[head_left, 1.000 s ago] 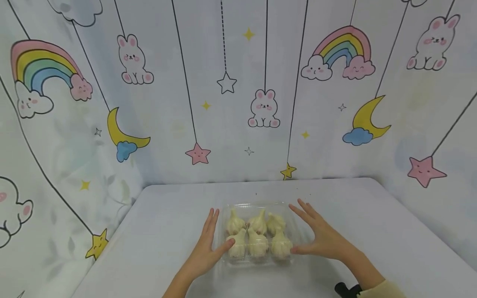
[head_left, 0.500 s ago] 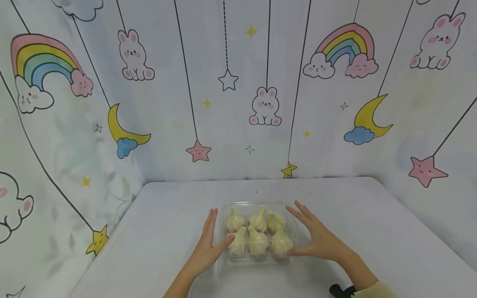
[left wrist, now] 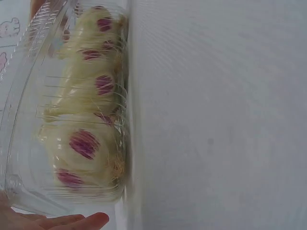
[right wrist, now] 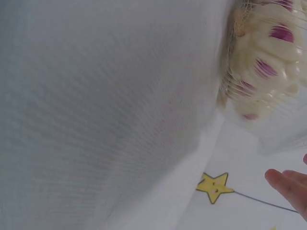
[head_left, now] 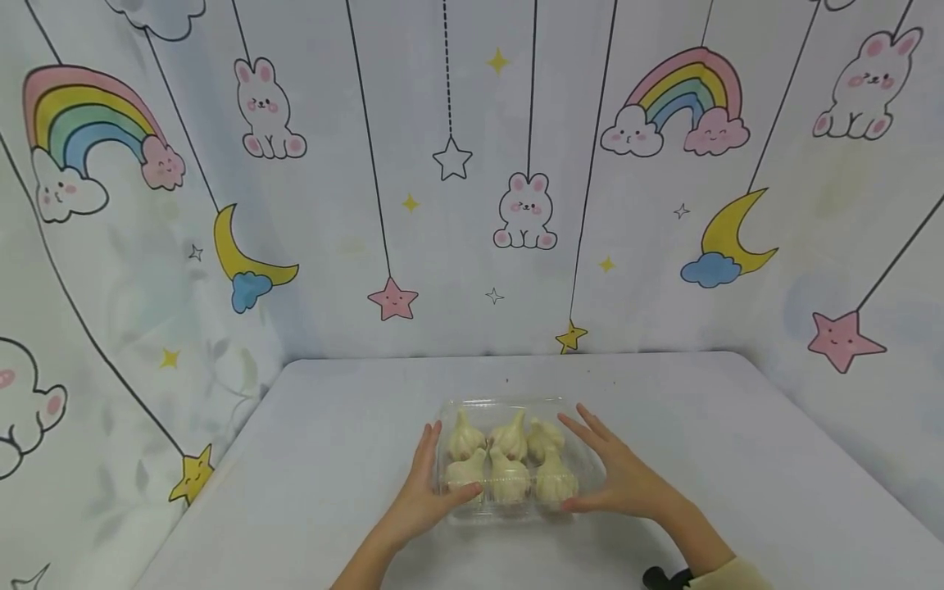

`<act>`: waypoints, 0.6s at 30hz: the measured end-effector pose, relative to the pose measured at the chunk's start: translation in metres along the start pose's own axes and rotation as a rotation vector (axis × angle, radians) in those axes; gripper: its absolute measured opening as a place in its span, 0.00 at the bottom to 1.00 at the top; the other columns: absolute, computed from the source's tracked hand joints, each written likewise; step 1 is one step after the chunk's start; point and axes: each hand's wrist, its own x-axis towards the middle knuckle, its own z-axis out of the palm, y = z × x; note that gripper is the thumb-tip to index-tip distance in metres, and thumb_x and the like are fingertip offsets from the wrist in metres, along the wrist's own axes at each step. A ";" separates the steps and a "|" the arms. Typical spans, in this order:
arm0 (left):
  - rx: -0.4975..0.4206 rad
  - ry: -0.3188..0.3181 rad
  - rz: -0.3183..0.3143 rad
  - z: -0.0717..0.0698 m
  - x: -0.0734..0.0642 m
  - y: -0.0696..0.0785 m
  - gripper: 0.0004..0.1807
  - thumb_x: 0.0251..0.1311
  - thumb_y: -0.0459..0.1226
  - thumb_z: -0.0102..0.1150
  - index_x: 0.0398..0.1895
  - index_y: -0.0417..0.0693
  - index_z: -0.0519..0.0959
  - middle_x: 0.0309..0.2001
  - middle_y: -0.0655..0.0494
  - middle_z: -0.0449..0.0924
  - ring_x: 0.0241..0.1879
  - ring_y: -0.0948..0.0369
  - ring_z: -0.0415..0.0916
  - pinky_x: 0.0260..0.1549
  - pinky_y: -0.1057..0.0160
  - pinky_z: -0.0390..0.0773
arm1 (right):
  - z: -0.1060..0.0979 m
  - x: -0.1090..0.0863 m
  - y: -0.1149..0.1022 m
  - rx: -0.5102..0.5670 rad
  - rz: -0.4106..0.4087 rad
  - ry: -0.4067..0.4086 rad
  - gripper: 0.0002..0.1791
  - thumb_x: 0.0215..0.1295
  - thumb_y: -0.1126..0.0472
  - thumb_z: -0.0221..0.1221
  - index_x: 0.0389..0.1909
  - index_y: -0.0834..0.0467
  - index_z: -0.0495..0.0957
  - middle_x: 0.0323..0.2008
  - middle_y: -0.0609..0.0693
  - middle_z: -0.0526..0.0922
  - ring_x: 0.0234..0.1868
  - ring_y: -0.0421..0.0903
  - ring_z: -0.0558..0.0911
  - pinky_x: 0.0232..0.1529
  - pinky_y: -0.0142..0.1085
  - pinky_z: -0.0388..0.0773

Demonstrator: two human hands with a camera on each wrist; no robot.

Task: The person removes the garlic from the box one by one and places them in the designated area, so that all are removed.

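Note:
A clear plastic box (head_left: 509, 516) sits on the white table, filled with several pale garlic bulbs (head_left: 510, 479) in two rows. Purple patches show on the bulbs in the left wrist view. My left hand (head_left: 424, 496) is at the box's left side, its fingers (left wrist: 79, 223) extended along the end and its thumb across the front. At the right side is my right hand (head_left: 627, 479), fingers spread toward the far corner and thumb near the front corner. Whether the right fingertips touch the plastic I cannot tell; in the right wrist view those fingers (right wrist: 290, 187) look straight.
The white tabletop (head_left: 332, 426) extends around the box. Behind it and at both sides hangs a cloth backdrop (head_left: 457, 246) printed with rabbits, stars, moons and rainbows. A black object (head_left: 664, 578) is at the right wrist, beside a pale sleeve (head_left: 730, 575).
Both hands have drawn in toward the box: the left slightly rightward, its thumb further over the front, and the right slightly leftward. The box has stayed about where it was.

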 end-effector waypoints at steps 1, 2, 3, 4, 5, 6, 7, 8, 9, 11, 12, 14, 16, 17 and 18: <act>0.003 -0.002 0.000 0.001 0.001 0.000 0.59 0.45 0.49 0.68 0.72 0.53 0.37 0.71 0.43 0.26 0.67 0.38 0.29 0.53 0.28 0.42 | 0.000 0.000 0.000 0.004 0.000 -0.002 0.59 0.34 0.36 0.70 0.70 0.45 0.53 0.70 0.60 0.46 0.66 0.67 0.52 0.49 0.68 0.60; 0.006 -0.002 0.005 0.002 0.001 0.000 0.60 0.44 0.49 0.69 0.72 0.52 0.37 0.71 0.42 0.25 0.67 0.38 0.29 0.53 0.28 0.42 | 0.001 0.001 0.000 0.007 -0.002 -0.004 0.59 0.34 0.36 0.70 0.70 0.45 0.53 0.70 0.61 0.46 0.65 0.67 0.52 0.49 0.68 0.60; 0.011 -0.001 0.008 0.003 0.002 -0.001 0.61 0.43 0.49 0.70 0.72 0.51 0.37 0.71 0.41 0.26 0.67 0.37 0.29 0.53 0.28 0.42 | 0.001 0.001 0.000 0.013 -0.001 -0.008 0.59 0.34 0.36 0.70 0.70 0.45 0.53 0.70 0.61 0.45 0.65 0.67 0.52 0.48 0.68 0.60; 0.015 0.001 0.011 0.004 0.002 -0.001 0.62 0.42 0.49 0.71 0.72 0.51 0.37 0.71 0.41 0.26 0.67 0.37 0.30 0.54 0.29 0.42 | 0.002 0.001 0.000 0.015 -0.001 -0.012 0.59 0.34 0.36 0.70 0.70 0.46 0.53 0.70 0.61 0.45 0.65 0.68 0.52 0.48 0.69 0.60; 0.021 0.005 0.013 0.004 0.003 -0.002 0.62 0.41 0.49 0.71 0.72 0.50 0.37 0.71 0.40 0.26 0.67 0.37 0.30 0.54 0.29 0.43 | 0.002 0.001 0.000 0.018 -0.001 -0.017 0.59 0.34 0.37 0.70 0.70 0.46 0.53 0.70 0.61 0.45 0.65 0.68 0.52 0.48 0.69 0.60; 0.028 0.008 0.017 0.005 0.004 -0.002 0.63 0.39 0.49 0.72 0.72 0.50 0.37 0.70 0.39 0.26 0.67 0.37 0.31 0.54 0.29 0.43 | 0.003 0.001 0.000 0.022 -0.001 -0.021 0.59 0.34 0.37 0.70 0.70 0.46 0.53 0.70 0.61 0.45 0.65 0.68 0.52 0.48 0.69 0.60; 0.030 0.011 0.020 0.005 0.004 -0.003 0.64 0.38 0.49 0.73 0.72 0.50 0.37 0.70 0.38 0.27 0.67 0.36 0.31 0.54 0.29 0.44 | 0.004 0.002 0.000 0.025 -0.002 -0.026 0.59 0.34 0.38 0.71 0.70 0.46 0.53 0.70 0.61 0.44 0.65 0.68 0.52 0.48 0.69 0.61; 0.030 0.015 0.021 0.005 0.004 -0.004 0.64 0.38 0.49 0.73 0.72 0.50 0.37 0.70 0.38 0.27 0.67 0.36 0.31 0.54 0.29 0.43 | 0.004 0.002 -0.001 0.028 -0.001 -0.031 0.59 0.34 0.39 0.71 0.70 0.46 0.52 0.70 0.61 0.44 0.65 0.68 0.52 0.48 0.68 0.61; 0.026 0.018 0.020 0.005 0.004 -0.004 0.65 0.37 0.49 0.74 0.72 0.50 0.37 0.70 0.38 0.27 0.67 0.36 0.31 0.54 0.29 0.43 | 0.005 0.002 -0.001 0.031 0.003 -0.034 0.59 0.34 0.40 0.72 0.70 0.45 0.52 0.70 0.60 0.43 0.65 0.68 0.51 0.48 0.68 0.61; 0.016 0.022 0.019 0.006 0.004 -0.004 0.66 0.35 0.48 0.75 0.72 0.50 0.38 0.70 0.38 0.27 0.67 0.36 0.31 0.54 0.29 0.43 | 0.006 0.002 -0.001 0.035 0.007 -0.038 0.59 0.34 0.41 0.72 0.70 0.45 0.52 0.70 0.60 0.43 0.65 0.68 0.51 0.48 0.68 0.61; 0.008 0.022 0.019 0.006 0.004 -0.005 0.66 0.34 0.47 0.76 0.72 0.51 0.37 0.70 0.38 0.27 0.67 0.36 0.30 0.54 0.29 0.43 | 0.006 0.002 -0.001 0.036 0.011 -0.039 0.59 0.34 0.41 0.73 0.70 0.44 0.52 0.70 0.59 0.42 0.65 0.68 0.51 0.48 0.68 0.61; -0.007 0.020 0.013 0.007 0.004 -0.005 0.68 0.32 0.45 0.77 0.72 0.52 0.37 0.71 0.39 0.27 0.67 0.37 0.30 0.55 0.30 0.43 | 0.006 0.002 -0.001 0.037 0.017 -0.042 0.59 0.33 0.41 0.72 0.70 0.43 0.52 0.71 0.59 0.42 0.65 0.68 0.51 0.48 0.68 0.61; -0.019 0.014 0.011 0.008 0.004 -0.005 0.69 0.30 0.43 0.78 0.72 0.54 0.36 0.71 0.40 0.26 0.67 0.37 0.29 0.55 0.31 0.46 | 0.006 0.002 -0.001 0.037 0.019 -0.043 0.60 0.33 0.40 0.72 0.70 0.43 0.52 0.71 0.59 0.42 0.65 0.68 0.51 0.48 0.68 0.61; -0.025 0.011 0.010 0.008 0.004 -0.005 0.70 0.29 0.42 0.78 0.72 0.55 0.36 0.71 0.40 0.26 0.67 0.36 0.29 0.55 0.32 0.48 | 0.006 0.002 -0.002 0.039 0.021 -0.042 0.60 0.32 0.40 0.72 0.70 0.43 0.52 0.71 0.59 0.42 0.65 0.68 0.51 0.48 0.68 0.61; -0.028 0.008 0.010 0.008 0.004 -0.005 0.71 0.28 0.41 0.79 0.72 0.57 0.36 0.71 0.40 0.25 0.67 0.36 0.29 0.55 0.32 0.49 | 0.006 0.002 -0.002 0.038 0.021 -0.043 0.60 0.32 0.39 0.72 0.70 0.43 0.52 0.71 0.59 0.42 0.66 0.67 0.51 0.49 0.67 0.61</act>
